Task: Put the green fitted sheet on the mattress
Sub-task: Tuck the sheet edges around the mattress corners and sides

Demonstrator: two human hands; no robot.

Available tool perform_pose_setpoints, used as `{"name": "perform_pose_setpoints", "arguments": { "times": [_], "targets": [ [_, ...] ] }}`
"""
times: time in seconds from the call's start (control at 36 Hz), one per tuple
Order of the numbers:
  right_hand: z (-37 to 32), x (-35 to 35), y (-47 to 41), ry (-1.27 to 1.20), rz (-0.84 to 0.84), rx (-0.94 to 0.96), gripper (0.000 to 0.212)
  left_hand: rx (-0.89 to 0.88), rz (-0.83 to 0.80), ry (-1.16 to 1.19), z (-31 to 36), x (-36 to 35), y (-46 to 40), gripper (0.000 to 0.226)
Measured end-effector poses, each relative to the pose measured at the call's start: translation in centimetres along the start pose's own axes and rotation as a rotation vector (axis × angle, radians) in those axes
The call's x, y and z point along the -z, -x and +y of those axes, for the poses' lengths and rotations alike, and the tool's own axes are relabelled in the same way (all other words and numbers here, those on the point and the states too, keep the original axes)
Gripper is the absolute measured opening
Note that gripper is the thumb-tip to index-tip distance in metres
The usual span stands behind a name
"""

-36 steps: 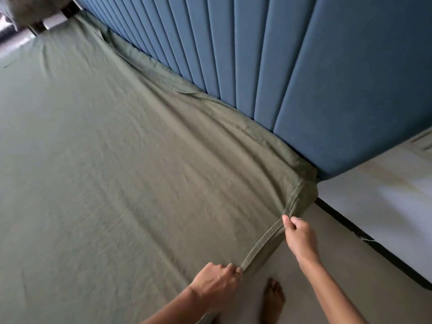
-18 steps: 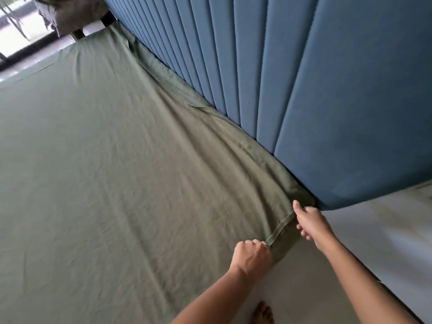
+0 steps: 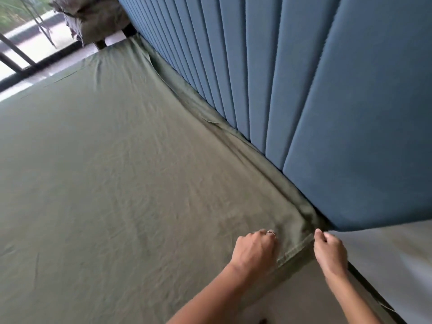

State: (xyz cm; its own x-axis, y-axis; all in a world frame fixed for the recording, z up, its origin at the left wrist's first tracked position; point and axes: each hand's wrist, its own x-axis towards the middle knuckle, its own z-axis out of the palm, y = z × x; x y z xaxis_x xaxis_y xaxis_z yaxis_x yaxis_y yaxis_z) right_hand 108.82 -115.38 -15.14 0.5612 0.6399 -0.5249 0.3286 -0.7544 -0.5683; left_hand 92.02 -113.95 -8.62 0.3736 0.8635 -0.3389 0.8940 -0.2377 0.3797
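We look down on the green fitted sheet (image 3: 121, 174), which lies spread across the mattress and covers all of the top that we can see, with soft creases running over it. Along the far side, the sheet's edge is bunched in a long fold against the base of the blue padded headboard (image 3: 327, 90), which rises in vertical channels. At the near corner of the bed, just below the headboard's lower end, both of our hands are at the sheet's stitched hem (image 3: 295, 250). Our left hand (image 3: 253, 250) rests knuckles-up on the sheet just beside the hem, its fingers (image 3: 264, 235) curled under into the cloth and grasping it; a ring shows on one finger. Our right hand (image 3: 329, 252) is on the other side of the hem, at the very corner, its fingers curled and the thumb tip touching the hem's end, pinching the sheet there. The hem runs as a short raised band between the two hands, and below it the sheet drops over the side of the mattress. To the right of the bed we see a pale grey floor (image 3: 385, 258) with a dark strip along it. At the top left, beyond the far end of the bed, a crumpled heap of cloth (image 3: 93, 19) sits before a bright window.
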Motion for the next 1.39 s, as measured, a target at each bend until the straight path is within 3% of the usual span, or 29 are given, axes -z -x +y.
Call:
{"name": "perform_pose_setpoints", "arguments": {
  "times": [0.22,0.33,0.53,0.67,0.83,1.06,1.31,1.39],
  "targets": [
    [-5.0,-1.1,0.1,0.239,0.008,0.284,0.036,0.095,0.205,-0.136,-10.7,1.8,-1.1,0.025],
    [-9.3,-3.2,0.0,0.385,-0.081,0.422,0.035,0.239,0.121,-0.172,-14.9,4.0,-2.7,0.038],
    [-17.3,-8.5,-3.0,0.392,-0.239,0.651,0.022,0.411,0.154,-0.139,-21.7,8.6,-8.2,0.072],
    [-21.3,-12.4,-5.5,0.439,-0.308,0.713,0.012,0.549,0.093,0.016,-25.6,9.9,-12.2,0.091],
    [-24.6,-16.0,-7.7,0.627,-0.316,0.802,0.047,0.692,-0.01,0.175,-28.1,9.3,-15.8,0.104],
    [-28.0,-20.6,-11.3,0.66,-0.345,0.723,0.069,0.708,0.042,0.236,-28.2,6.0,-16.9,0.104],
    [-28.8,-22.5,-11.4,0.804,-0.064,0.732,0.073,0.699,-0.047,0.301,-28.9,6.0,-17.1,0.105],
    [-29.9,-22.4,-12.2,0.71,-0.1,0.632,0.073,0.696,-0.072,0.307,-29.0,6.2,-17.1,0.105]
  ]
}}
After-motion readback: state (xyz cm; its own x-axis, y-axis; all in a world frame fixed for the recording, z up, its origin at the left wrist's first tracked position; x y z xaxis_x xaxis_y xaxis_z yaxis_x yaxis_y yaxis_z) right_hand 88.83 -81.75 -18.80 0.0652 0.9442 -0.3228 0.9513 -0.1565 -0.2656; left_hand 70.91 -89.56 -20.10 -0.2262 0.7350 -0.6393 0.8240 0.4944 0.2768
